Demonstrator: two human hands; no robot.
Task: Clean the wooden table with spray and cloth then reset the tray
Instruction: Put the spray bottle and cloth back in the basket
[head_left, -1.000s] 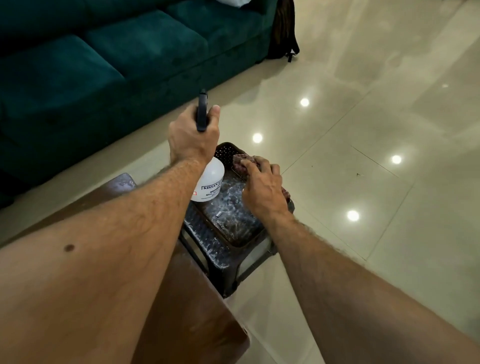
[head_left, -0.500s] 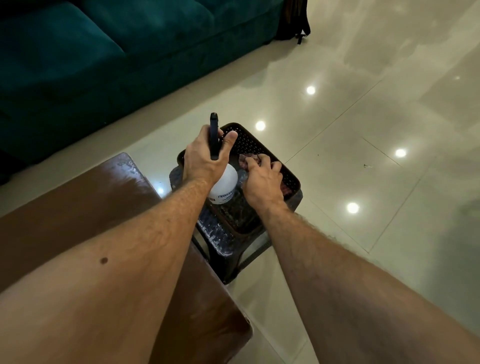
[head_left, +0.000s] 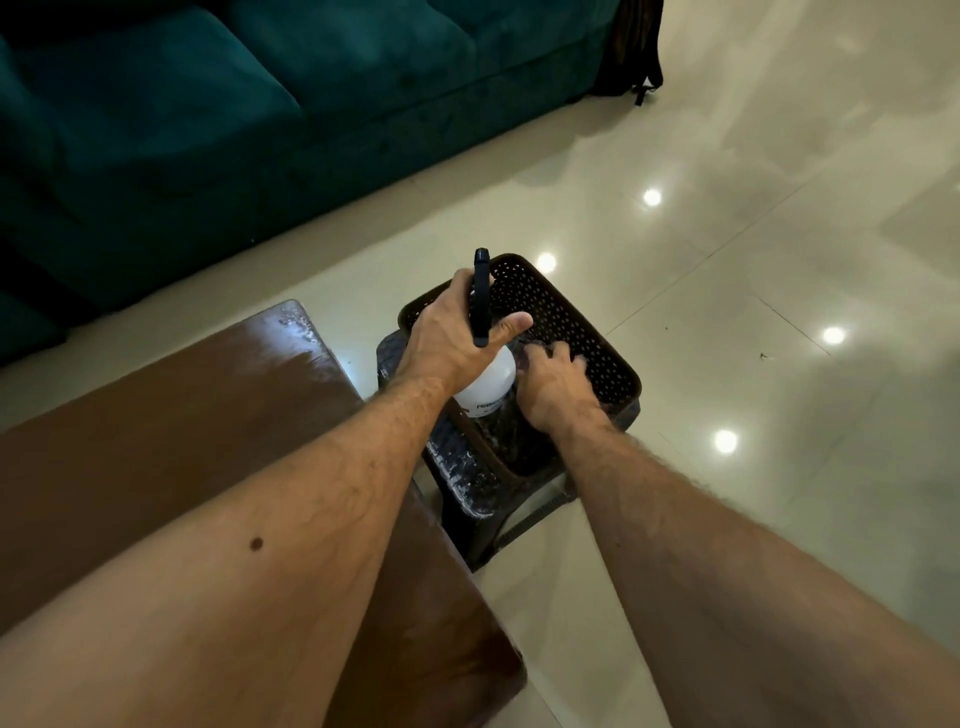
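A teal sofa runs along the top left, a dark bag (strap trailing) at its end, on glossy cream floor tiles reflecting ceiling lights.

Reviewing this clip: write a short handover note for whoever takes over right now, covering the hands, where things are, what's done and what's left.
Left hand grips the spray bottle by its dark head, the bottle inside the tray.
Right hand is down in the tray, fingers curled; the cloth is not visible under it, so I cannot tell if it holds anything.
Tray sits on a dark stool beside the table.
Done: table top shows wet sheen near its far corner, so spraying looks done.
Left: release the bottle, settle the cloth, finish resetting the tray.
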